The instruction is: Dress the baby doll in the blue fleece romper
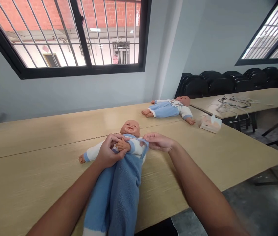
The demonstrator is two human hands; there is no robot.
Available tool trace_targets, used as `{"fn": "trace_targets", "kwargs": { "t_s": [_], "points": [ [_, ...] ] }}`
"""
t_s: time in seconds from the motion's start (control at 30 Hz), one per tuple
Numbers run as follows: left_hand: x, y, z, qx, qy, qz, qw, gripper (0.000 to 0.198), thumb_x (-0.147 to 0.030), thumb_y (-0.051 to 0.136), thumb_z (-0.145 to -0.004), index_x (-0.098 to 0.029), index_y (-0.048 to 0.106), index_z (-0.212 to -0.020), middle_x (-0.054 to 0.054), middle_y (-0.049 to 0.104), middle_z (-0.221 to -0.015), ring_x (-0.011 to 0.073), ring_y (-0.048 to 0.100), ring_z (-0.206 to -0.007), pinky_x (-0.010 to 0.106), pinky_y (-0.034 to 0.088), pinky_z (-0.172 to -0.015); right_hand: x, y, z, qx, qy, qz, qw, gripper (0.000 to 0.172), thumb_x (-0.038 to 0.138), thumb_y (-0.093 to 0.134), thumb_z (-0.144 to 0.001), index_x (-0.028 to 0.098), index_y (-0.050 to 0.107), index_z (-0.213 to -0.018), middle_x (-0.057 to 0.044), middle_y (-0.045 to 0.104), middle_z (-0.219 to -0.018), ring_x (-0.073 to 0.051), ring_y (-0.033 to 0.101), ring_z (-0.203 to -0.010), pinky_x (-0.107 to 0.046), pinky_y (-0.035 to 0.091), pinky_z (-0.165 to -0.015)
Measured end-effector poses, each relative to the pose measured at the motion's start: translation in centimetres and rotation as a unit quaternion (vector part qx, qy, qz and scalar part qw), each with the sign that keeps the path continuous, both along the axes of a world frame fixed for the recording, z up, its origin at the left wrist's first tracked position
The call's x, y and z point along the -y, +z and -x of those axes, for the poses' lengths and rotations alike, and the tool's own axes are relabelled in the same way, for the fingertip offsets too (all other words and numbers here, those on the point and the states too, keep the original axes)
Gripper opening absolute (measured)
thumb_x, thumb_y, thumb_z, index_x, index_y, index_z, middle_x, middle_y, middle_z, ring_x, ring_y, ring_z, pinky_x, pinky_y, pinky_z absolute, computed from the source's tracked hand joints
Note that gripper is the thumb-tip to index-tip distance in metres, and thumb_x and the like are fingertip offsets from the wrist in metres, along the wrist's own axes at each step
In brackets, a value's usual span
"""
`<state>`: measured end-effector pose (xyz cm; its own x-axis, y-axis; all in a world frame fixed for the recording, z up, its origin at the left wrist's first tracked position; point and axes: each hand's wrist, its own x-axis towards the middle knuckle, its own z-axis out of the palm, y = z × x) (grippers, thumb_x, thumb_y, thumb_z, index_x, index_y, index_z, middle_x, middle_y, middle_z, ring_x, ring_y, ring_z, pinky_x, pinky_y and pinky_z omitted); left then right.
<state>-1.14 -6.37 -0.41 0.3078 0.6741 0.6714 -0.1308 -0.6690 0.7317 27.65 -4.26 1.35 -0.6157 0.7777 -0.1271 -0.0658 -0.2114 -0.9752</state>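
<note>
A baby doll (130,127) in blue fleece overalls (119,190) and a blue-and-white striped top lies on its back on the wooden table (30,154), its head pointing away from me. My left hand (109,152) is closed around the doll's small hand and the fabric at its chest. My right hand (159,142) pinches the blue strap of the overalls at the doll's shoulder. The doll's other arm stretches out to the left on the table.
A second doll (169,108) in the same clothes lies farther back on the table. A tissue pack (210,123) sits to the right. Cables (234,103) lie on another table. Black chairs (227,82) line the far wall. The table's right edge drops to the floor.
</note>
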Motion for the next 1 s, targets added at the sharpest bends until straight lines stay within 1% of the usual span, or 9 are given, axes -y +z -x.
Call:
{"fn": "trace_targets", "kwargs": {
  "t_s": [0.17,0.3,0.4,0.47,0.53,0.67,0.77,0.87,1.0],
  "points": [
    [0.9,1.4,0.4,-0.053,-0.016,-0.062,0.997,0.041,-0.009,0.078,-0.071,-0.024,0.051,-0.097,0.009,0.072,-0.110,0.0294,0.074,-0.111,0.055,0.054,-0.106,-1.0,-1.1,0.6,-0.001,-0.061,0.002,0.998,0.037,0.051,0.075,-0.088,0.015,0.065,-0.082,0.009,0.036,-0.059,-0.005,0.012,-0.047,-0.022,0.005,-0.040],
    [2.3,3.0,0.6,-0.087,-0.065,-0.081,0.991,0.043,-0.005,0.078,-0.066,-0.024,0.055,-0.097,0.008,0.070,-0.114,0.0284,0.075,-0.104,0.045,0.062,-0.089,-1.9,-2.6,0.9,-0.003,-0.086,0.015,0.996,0.033,0.047,0.074,-0.088,0.016,0.065,-0.085,0.010,0.030,-0.058,-0.005,0.011,-0.048,-0.021,0.005,-0.041],
    [2.5,3.9,0.6,-0.045,-0.086,-0.064,0.993,0.038,-0.009,0.079,-0.071,-0.023,0.055,-0.097,0.007,0.067,-0.110,0.0268,0.076,-0.100,0.043,0.063,-0.084,-2.3,-3.5,1.3,-0.008,-0.092,0.035,0.995,0.028,0.042,0.075,-0.087,0.016,0.065,-0.087,0.011,0.027,-0.057,-0.006,0.012,-0.047,-0.021,0.007,-0.042],
    [1.9,4.3,0.8,0.016,-0.050,-0.042,0.998,0.034,-0.018,0.080,-0.076,-0.023,0.053,-0.095,0.006,0.066,-0.106,0.0258,0.075,-0.099,0.043,0.063,-0.085,-2.5,-3.9,1.7,-0.018,-0.094,0.044,0.994,0.028,0.042,0.074,-0.086,0.017,0.063,-0.085,0.012,0.026,-0.056,-0.006,0.013,-0.047,-0.021,0.008,-0.043],
    [1.0,4.4,0.9,0.083,0.031,-0.011,0.996,0.033,-0.028,0.080,-0.080,-0.022,0.050,-0.094,0.005,0.067,-0.104,0.0241,0.075,-0.098,0.043,0.062,-0.086,-2.5,-4.0,2.2,-0.032,-0.093,0.045,0.994,0.029,0.043,0.075,-0.087,0.018,0.061,-0.084,0.011,0.026,-0.055,-0.006,0.013,-0.048,-0.021,0.010,-0.043],
    [-0.6,4.3,1.3,0.154,0.153,0.044,0.975,0.039,-0.039,0.081,-0.080,-0.021,0.050,-0.095,0.006,0.068,-0.106,0.0235,0.074,-0.102,0.045,0.061,-0.093,-1.9,-4.0,3.0,-0.063,-0.085,0.045,0.993,0.031,0.049,0.070,-0.089,0.019,0.063,-0.091,0.010,0.032,-0.056,-0.007,0.013,-0.048,-0.022,0.012,-0.044],
    [-1.0,4.2,1.6,0.162,0.165,0.047,0.972,0.038,-0.038,0.081,-0.081,-0.021,0.052,-0.096,0.007,0.068,-0.109,0.0233,0.073,-0.105,0.046,0.059,-0.097,-1.3,-4.1,2.9,-0.065,-0.055,0.060,0.995,0.038,0.056,0.067,-0.089,0.019,0.066,-0.100,0.007,0.041,-0.060,-0.008,0.016,-0.049,-0.023,0.014,-0.045],
    [-1.2,4.2,2.1,0.170,0.153,0.048,0.972,0.037,-0.039,0.081,-0.081,-0.020,0.053,-0.098,0.007,0.068,-0.112,0.0235,0.072,-0.107,0.046,0.059,-0.098,-1.2,-4.4,2.5,-0.055,-0.041,0.062,0.996,0.039,0.051,0.078,-0.081,0.017,0.067,-0.099,0.005,0.046,-0.065,-0.008,0.022,-0.052,-0.023,0.018,-0.048],
    [-1.3,4.2,2.6,0.175,0.137,0.053,0.973,0.038,-0.040,0.082,-0.081,-0.021,0.053,-0.097,0.006,0.067,-0.110,0.0230,0.073,-0.104,0.045,0.060,-0.095,-2.2,-4.8,2.7,-0.041,-0.120,0.023,0.992,0.042,0.053,0.078,-0.083,0.018,0.066,-0.102,0.007,0.045,-0.065,-0.008,0.028,-0.053,-0.022,0.021,-0.049]
  ]
}}
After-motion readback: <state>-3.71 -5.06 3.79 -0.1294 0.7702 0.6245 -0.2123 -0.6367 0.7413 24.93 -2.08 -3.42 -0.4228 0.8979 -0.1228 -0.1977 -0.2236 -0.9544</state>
